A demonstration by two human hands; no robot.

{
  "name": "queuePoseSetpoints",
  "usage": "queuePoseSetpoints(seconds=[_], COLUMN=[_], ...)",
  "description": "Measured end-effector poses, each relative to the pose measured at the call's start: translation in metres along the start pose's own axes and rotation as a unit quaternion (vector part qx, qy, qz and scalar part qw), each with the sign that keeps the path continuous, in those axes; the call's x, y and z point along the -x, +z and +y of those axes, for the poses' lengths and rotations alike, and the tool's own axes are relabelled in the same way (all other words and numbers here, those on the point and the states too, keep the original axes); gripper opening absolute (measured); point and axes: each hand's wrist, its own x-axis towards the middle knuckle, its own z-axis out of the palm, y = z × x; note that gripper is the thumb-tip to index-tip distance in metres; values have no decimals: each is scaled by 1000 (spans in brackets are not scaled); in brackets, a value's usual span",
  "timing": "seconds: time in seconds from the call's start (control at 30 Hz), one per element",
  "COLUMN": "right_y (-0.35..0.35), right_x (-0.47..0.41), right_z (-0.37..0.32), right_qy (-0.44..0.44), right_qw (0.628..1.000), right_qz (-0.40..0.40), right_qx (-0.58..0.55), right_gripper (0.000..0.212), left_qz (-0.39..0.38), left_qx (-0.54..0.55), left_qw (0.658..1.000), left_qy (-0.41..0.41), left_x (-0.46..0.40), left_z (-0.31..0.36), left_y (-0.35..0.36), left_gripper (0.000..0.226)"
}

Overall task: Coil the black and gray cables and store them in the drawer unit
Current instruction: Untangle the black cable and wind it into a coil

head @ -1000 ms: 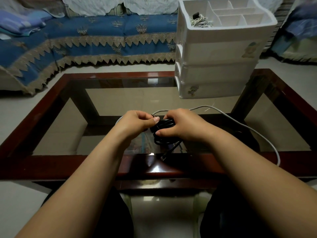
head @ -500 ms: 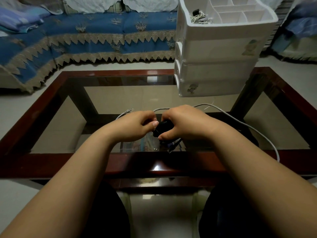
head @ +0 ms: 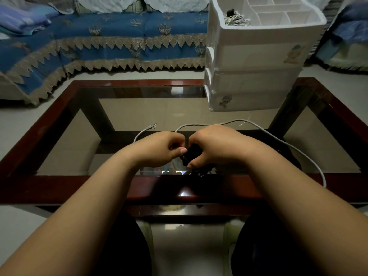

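right now both hands meet over the near middle of the glass worktop [head: 139,116], just above its dark red wooden frame. the right hand [head: 217,144] is curled closed around the black cable [head: 191,154], which shows only as a dark bundle between its thumb and fingers; a few loose black ends poke out beneath the hand, near the frame's edge. the left hand [head: 159,148] is also closed, fingers bent in and thumb tip pressed up against the black bundle — whether it pinches a strand of it or only steadies it, i cannot tell.

the gray cable [head: 288,144] lies loose on the glass, uncoiled. one plug end rests left of the hands, further back on the glass; from there the cable curves behind the left hand, arcs past the back of the right hand and sweeps out to the right, dropping over the near frame beside the right forearm.

the white drawer unit [head: 256,62] stands at the far right of the worktop, three drawers stacked, all pushed in, with an open divided tray on top. a light-coloured coiled cable [head: 236,18] with a dark plug sits in the tray's front left compartment — the other compartments in view hold nothing i can make out.

beyond the worktop a sofa [head: 99,36] with a blue cover and a fringed edge runs along the back.
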Motion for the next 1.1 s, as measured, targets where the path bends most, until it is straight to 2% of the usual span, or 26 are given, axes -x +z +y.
queuePoseSetpoints(seconds=[0.13,0.2,0.3,0.4,0.47,0.57,0.63,0.87,0.97,1.0,1.03,1.1], right_y=[-6,-10,-18,-22,-19,-7,3,28,33,34,33,30], right_x=[0,-1,0,1,1,-3,-6,-11,-14,-13,-13,-10], right_z=[3,8,17,28,36,47,50,33,19,16,11,8], right_qy=[14,16,13,0,-12,-34,-61,-157,-158,-167,-170,-157], right_qw=[998,992,972,944,902,831,777,543,420,398,404,448], right_qz=[-48,-84,-137,-160,-182,-213,-234,-258,-261,-254,-229,-160], right_qx=[-40,-94,-189,-289,-391,-513,-581,-783,-855,-866,-869,-866], right_gripper=[33,35,37,33,38,34,44,32,35,37,40,39], left_qz=[17,30,58,95,131,187,209,257,272,283,294,297], left_qx=[-6,-3,28,56,73,96,101,148,182,191,207,258], left_qw=[999,999,996,991,984,970,963,933,926,922,917,904], left_qy=[29,40,58,80,99,120,137,204,186,181,176,167], left_x=[2,4,8,12,14,16,16,20,20,19,18,16], left_z=[0,3,8,14,17,22,27,32,31,30,27,26], left_y=[4,6,8,11,12,15,17,8,4,3,2,1], left_gripper=[11,18,27,15,11,17,13,13,9,8,8,9])
